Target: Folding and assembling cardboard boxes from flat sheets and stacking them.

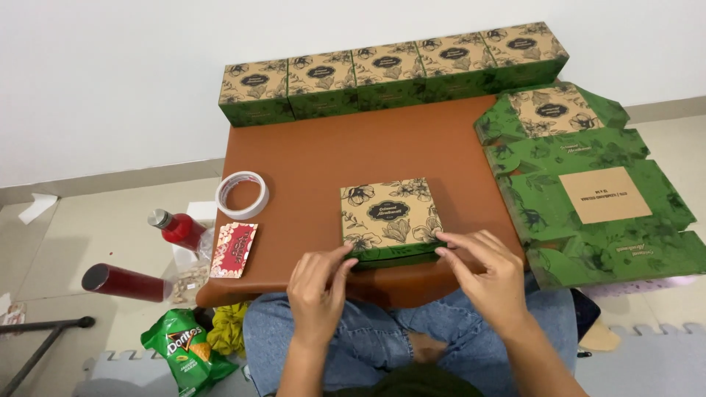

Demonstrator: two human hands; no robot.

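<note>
1. The left hand [318, 288] is pinching the near left corner of the floral box [390, 218], thumb and fingertips closed narrow on its green front edge.
2. The right hand [486, 274] is mirroring it, fingers closing on the box's near right corner, with the palm hanging just short of the table edge.
3. The box is sitting between the two hands, lid up, on the brown table [323, 154], just beyond the fingertips.
4. Past the hands, a row of finished boxes [393, 70] is lining the table's far edge by the wall.
5. Beyond the right hand, a stack of flat unfolded cartons [596, 198] is lying well apart from it.
6. Out past the left hand, a tape roll [242, 195] is resting, with a red patterned card [234, 249] nearer the left wrist.
</note>
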